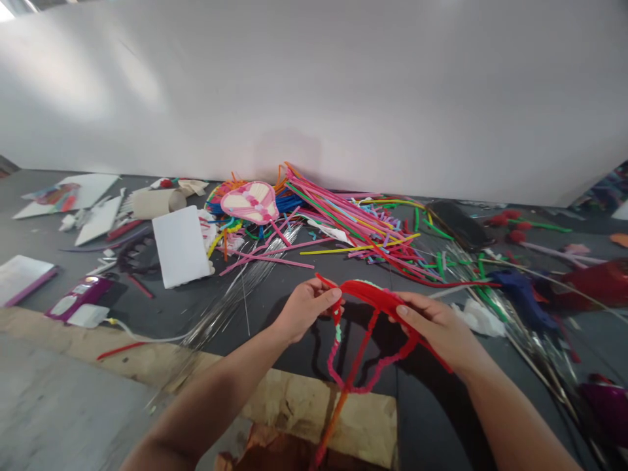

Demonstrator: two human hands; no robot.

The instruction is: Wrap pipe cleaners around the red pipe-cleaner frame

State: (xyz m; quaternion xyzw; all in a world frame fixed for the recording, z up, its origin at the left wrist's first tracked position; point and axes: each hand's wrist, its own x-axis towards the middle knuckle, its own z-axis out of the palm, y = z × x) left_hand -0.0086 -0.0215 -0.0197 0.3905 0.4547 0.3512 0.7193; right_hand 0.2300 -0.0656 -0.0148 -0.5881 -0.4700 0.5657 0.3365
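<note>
Between my two hands is a pipe-cleaner craft (362, 288): a red fuzzy band across the top, a looped pink, red and mint twisted outline below it, and a red-orange stem running down toward me. My left hand (307, 311) pinches the band's left end, where a red tip sticks out past the fingers. At the other end, my right hand (436, 327) grips the band between thumb and fingers, and a red pipe cleaner (438, 356) trails below that hand. Both hands are closed, raised over the dark table's front edge.
A heap of coloured pipe cleaners (348, 222) lies behind my hands, beside a pink and cream fan-shaped piece (250, 203). Bare wires (245, 288) spread to the left, near a white card (180, 246) and a purple glue gun (81, 297). A blue tool (524, 297) lies right.
</note>
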